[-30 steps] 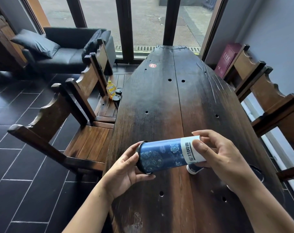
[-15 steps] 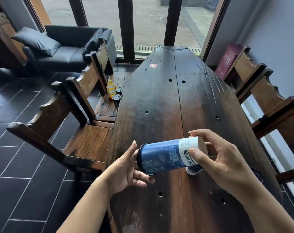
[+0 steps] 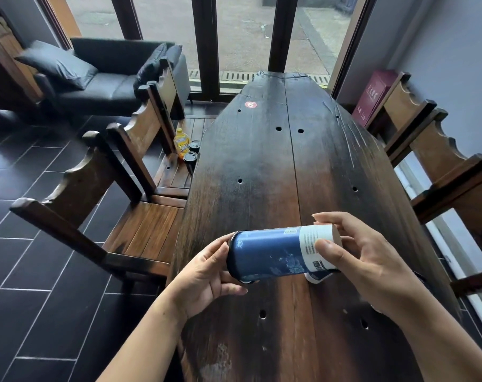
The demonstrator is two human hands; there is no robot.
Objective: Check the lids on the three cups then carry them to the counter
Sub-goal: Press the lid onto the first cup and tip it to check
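A tall blue paper cup (image 3: 273,253) with a flower print and a white base band lies sideways in the air just above the dark wooden table (image 3: 275,166). Its black lid end points left. My left hand (image 3: 206,271) cups that lid end, fingers on the rim. My right hand (image 3: 364,260) grips the white base end. Under the cup a second cup (image 3: 317,277) peeks out, mostly hidden. Two black-lidded cups (image 3: 190,158) stand on a chair seat to the left of the table.
A yellow bottle (image 3: 181,142) stands beside the black-lidded cups on the wooden chair (image 3: 162,119). Another chair (image 3: 102,205) is nearer on the left, and more chairs line the right side. A black sofa (image 3: 102,75) and glass doors lie beyond.
The cup has been turned about its long axis, so its print and label face differently. My left hand has closed back onto the lid end after loosening.
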